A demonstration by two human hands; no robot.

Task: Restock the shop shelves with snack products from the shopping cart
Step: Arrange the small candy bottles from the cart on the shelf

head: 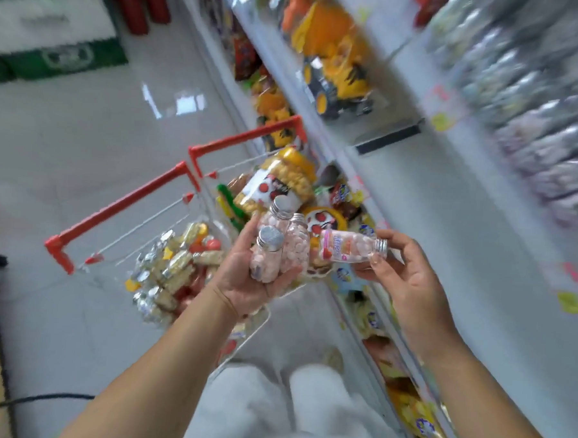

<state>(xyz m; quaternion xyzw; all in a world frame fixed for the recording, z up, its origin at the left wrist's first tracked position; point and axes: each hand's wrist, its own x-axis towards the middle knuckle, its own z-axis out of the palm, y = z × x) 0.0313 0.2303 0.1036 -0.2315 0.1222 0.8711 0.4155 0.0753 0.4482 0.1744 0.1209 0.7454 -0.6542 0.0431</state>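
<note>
A person's left grip (244,283) lay palm up above a red-rimmed shopping cart (120,210) in a shop aisle, its fingers curled round three small clear candy bottles (279,255). The bottles were filled with pale pink tablets and closed with silver screw caps. Two of them stood roughly upright against the palm and the third rose behind them, all three touching one another.

Just beside them, the right grip (408,278) pinched a fourth candy bottle (349,248) between thumb and fingertips near its cap. It lay on its side with the cap pointing right and showed a pink printed label. Its base nearly met the bottles in the left grip.

Below the hands, the cart held a large clear snack jar (283,181) with a yellow lid and a red-and-white label. In its nearer section lay a heap of foil-wrapped bars (171,273).

White shop shelves (416,198) ran along the right of the aisle. A packaged yellow toy truck (335,80) stood on a higher level and rows of silvery packets (536,131) filled the far right, blurred by motion. Yellow snack bags (405,402) lay on the lowest shelf near the person's pale trousers (321,404). A green mat (55,56) lay on the grey tiled floor (84,141) beyond the cart.
</note>
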